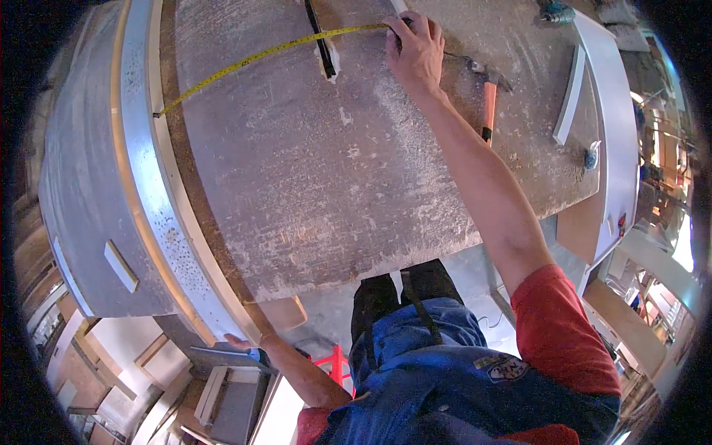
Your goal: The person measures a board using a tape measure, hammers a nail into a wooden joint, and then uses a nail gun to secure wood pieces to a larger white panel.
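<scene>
Camera: head view, looking down past the person's blue-fronted clothing and red sleeves.
Right hand: the right hand [419,63] is at the far side of the worktop [311,185], fingers curled around the dark case of a tape measure [274,50].
Tape measure: the case sits inside the right hand; the yellow blade runs out leftward from it in a long, slightly sagging line.
Blade end: it meets the pale edge strip of a long speckled panel [148,159], well apart from both hands.
Left hand: the left hand [242,343] is at the near end of that panel, well away from the tape measure; its fingers are partly hidden, so I cannot tell whether they grip the end or only touch it.
Black strip: a narrow black strip [326,59] lies on the worktop between panel and right hand, the blade crossing over it.
Hammer: a claw hammer [489,107] with an orange handle lies just to the right of the right forearm.
Right side: a white strip [570,95] lies near a large white panel [619,141]; a teal power tool [556,12] is at the far corner.
Left side: a short white-topped offcut [121,265] lies on the grey surface beyond the speckled panel.
</scene>
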Available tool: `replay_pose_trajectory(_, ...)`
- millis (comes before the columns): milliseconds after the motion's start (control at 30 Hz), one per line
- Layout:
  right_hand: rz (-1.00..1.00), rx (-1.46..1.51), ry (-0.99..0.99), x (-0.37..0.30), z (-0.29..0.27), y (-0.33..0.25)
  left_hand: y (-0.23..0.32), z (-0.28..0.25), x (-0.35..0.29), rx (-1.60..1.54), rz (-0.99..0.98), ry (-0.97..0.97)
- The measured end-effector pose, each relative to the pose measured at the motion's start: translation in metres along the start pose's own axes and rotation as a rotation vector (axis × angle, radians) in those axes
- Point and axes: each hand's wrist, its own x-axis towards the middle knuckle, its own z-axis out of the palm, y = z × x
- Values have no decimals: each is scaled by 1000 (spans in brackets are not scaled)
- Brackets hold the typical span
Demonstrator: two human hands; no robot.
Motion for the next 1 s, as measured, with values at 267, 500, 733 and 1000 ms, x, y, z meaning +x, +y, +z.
replay_pose_trajectory(267,29,35,-21,2,-6,-2,1,4,-3,4,-16,-5)
replay_pose_trajectory(500,36,75,-21,4,-9,-6,6,2,-9,-16,-36,-15)
replay_pose_trajectory(733,-1,82,-12,3,-8,-4,12,-14,-10,288,95,-117)
replay_pose_trajectory(1000,19,75,-14,2,-12,-8,16,-26,-6,506,150,-240)
